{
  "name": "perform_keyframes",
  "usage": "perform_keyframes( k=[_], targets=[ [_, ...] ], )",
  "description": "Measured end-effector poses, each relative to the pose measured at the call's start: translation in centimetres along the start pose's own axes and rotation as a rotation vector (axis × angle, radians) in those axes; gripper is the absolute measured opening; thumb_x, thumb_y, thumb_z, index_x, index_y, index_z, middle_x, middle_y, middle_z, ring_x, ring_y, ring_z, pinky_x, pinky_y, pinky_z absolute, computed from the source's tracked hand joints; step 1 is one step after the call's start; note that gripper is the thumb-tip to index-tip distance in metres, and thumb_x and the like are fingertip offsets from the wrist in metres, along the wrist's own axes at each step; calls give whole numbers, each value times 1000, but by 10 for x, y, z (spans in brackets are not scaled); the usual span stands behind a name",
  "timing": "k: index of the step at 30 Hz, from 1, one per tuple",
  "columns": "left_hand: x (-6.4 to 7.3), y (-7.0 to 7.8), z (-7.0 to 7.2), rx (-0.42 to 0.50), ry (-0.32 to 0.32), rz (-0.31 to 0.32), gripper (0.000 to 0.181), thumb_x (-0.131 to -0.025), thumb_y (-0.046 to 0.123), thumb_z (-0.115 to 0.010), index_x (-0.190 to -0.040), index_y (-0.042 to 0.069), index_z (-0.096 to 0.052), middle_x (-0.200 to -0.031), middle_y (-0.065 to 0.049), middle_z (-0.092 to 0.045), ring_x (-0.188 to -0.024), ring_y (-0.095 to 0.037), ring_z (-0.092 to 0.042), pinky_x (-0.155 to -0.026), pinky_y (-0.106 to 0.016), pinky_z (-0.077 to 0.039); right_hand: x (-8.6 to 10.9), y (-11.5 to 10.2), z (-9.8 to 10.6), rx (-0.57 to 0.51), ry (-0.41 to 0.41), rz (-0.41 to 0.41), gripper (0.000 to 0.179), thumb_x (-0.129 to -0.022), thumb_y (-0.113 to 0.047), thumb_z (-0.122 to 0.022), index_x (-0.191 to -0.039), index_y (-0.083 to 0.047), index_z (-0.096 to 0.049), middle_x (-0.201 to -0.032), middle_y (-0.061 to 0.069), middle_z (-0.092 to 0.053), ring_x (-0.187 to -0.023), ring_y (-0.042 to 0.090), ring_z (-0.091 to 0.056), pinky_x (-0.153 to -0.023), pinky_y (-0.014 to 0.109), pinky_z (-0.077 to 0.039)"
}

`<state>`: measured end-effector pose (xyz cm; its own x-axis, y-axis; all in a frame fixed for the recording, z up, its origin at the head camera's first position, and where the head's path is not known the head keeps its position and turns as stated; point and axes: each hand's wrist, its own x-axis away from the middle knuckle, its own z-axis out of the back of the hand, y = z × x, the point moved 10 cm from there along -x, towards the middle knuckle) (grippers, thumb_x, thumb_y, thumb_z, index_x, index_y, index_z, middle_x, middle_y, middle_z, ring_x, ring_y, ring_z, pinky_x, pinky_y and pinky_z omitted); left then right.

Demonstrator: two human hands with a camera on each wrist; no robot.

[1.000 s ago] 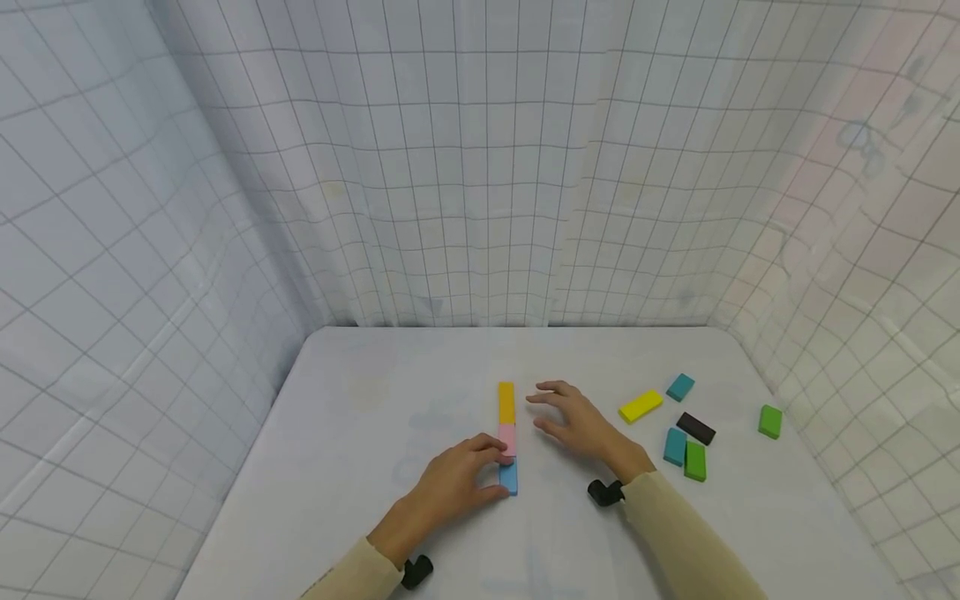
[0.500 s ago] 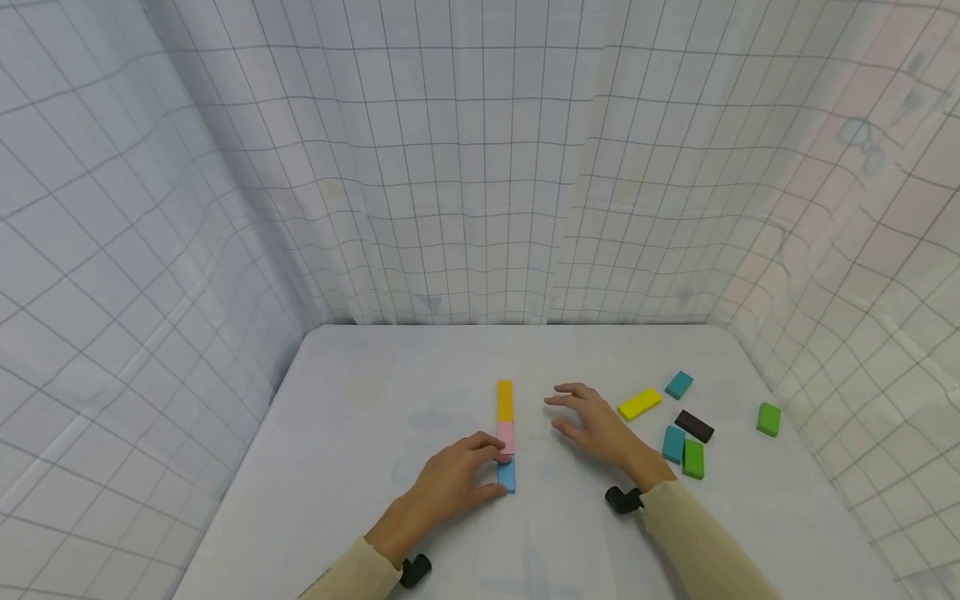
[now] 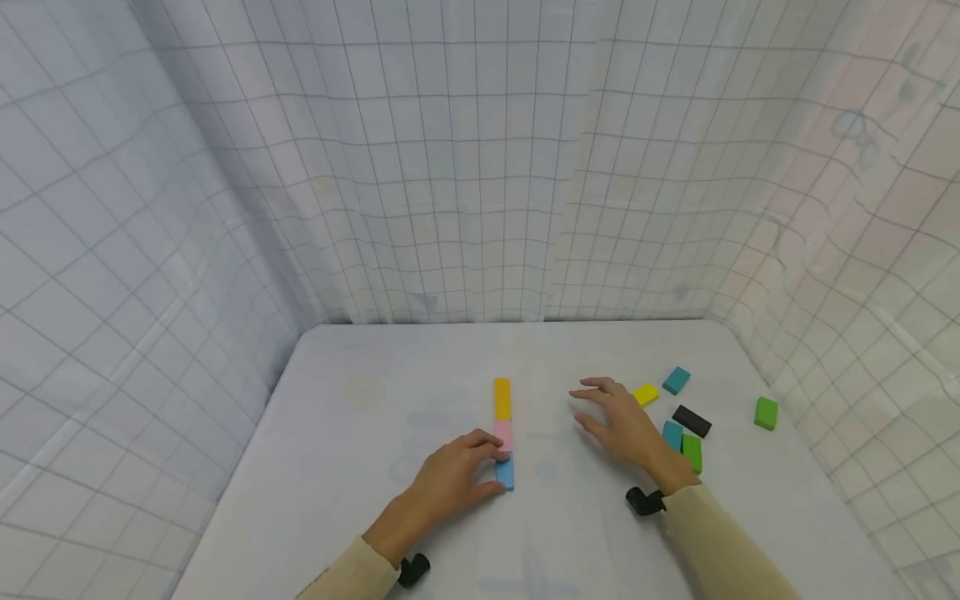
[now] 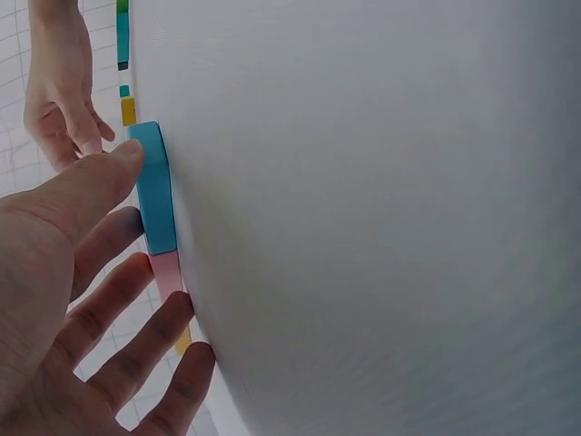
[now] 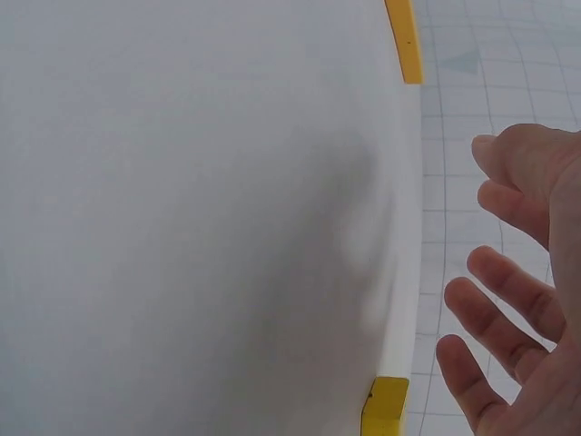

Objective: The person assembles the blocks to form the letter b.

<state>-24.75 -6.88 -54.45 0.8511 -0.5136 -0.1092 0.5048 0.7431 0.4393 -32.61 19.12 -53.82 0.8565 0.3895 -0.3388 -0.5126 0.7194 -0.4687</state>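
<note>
The person's left hand [image 3: 448,477] touches a blue block [image 3: 506,476], lying end to end with a pink block [image 3: 506,430] and an orange block [image 3: 502,398] on the desk [image 3: 375,392]; the right hand [image 3: 624,423] partly hides a yellow block [image 3: 647,393].

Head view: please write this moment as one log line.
left hand: at blue block | right hand: empty, above table | row, far to near: orange block, pink block, blue block
</note>
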Motion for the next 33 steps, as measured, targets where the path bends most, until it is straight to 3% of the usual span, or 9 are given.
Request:
perform_keyframes(
  k=[8, 22, 33],
  targets=[
    [-1, 1, -1, 7, 3, -9, 41, -100, 33, -96, -137, 20, -85, -149, 0, -76, -135, -23, -76, -114, -48, -67, 9, 21, 23, 63, 89, -23, 41, -102, -15, -91, -142, -8, -82, -155, 23, -71, -138, 48, -71, -110, 68, -63],
    [-1, 0, -3, -6, -13, 28, 42, -100, 34, -96, -138, 21, -85, -149, 2, -75, -136, -22, -76, -115, -48, -66, 25, 51, 48, 107, 92, -88, 46, -103, -22, -91, -145, -7, -80, -158, 29, -67, -130, 53, -73, -109, 77, -60],
    [-2, -4, -7, -6, -29, 39, 42, -101, 38, -95, -139, 23, -85, -150, 3, -75, -137, -22, -76, -116, -48, -66, 32, 75, 50, 144, 44, -208, 57, -100, -33, -94, -150, -9, -78, -163, 31, -61, -145, 60, -62, -114, 89, -48]
  ],
)
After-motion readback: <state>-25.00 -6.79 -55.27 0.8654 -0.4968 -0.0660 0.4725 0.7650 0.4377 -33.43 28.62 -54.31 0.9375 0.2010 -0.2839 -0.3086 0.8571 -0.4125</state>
